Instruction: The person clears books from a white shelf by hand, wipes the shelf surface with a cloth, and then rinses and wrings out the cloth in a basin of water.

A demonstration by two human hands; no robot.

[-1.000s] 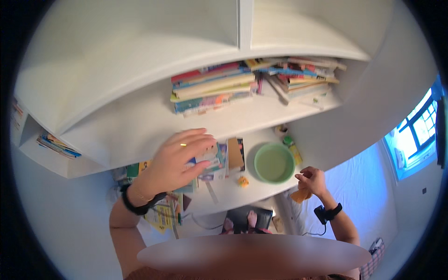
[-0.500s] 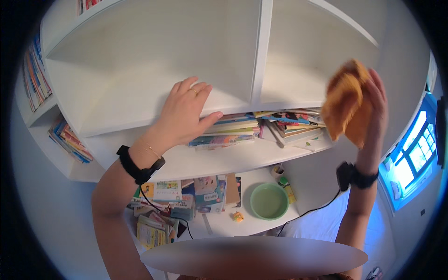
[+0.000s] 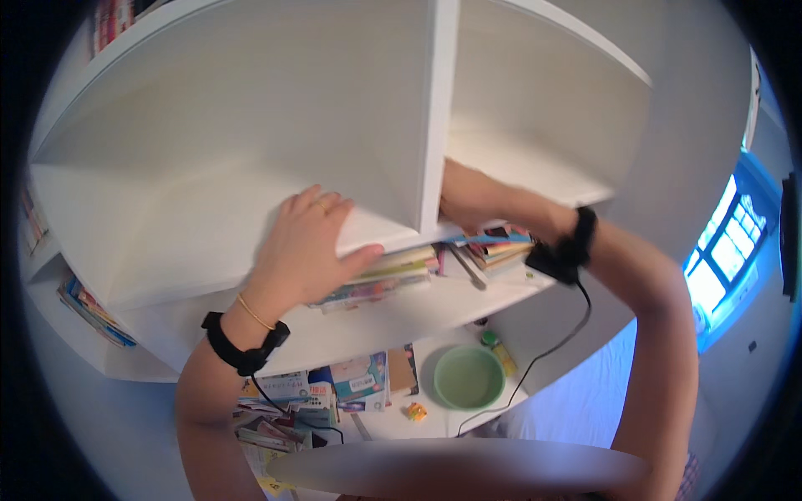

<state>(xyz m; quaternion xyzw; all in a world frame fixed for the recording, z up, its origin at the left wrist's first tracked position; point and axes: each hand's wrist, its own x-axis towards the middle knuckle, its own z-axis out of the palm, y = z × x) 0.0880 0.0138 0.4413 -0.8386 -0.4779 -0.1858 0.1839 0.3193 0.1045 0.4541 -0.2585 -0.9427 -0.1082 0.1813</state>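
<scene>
My left hand point(image 3: 311, 249) lies on the front edge of a white shelf board point(image 3: 167, 250), fingers flat on top and thumb under the edge, clasping it. My right hand point(image 3: 469, 199) reaches into the right compartment behind the upright white divider point(image 3: 434, 125). Its fingers are hidden by the divider, so what it holds cannot be seen. Both wrists wear black bands, and a cable hangs from the right one point(image 3: 561, 250). A pile of flat-lying books point(image 3: 393, 277) sits on the shelf just below my hands.
Lower down, a desk holds a green bowl point(image 3: 468, 377), a small bottle point(image 3: 499, 352), a little yellow toy point(image 3: 415, 411) and several booklets point(image 3: 359, 380). More books stand in the left side shelves point(image 3: 88, 309). A bright window point(image 3: 720, 260) is at the right.
My right hand, which held an orange cloth up in the open air, has moved into the right compartment, and the cloth is out of sight. My left hand slid up onto the higher shelf edge.
</scene>
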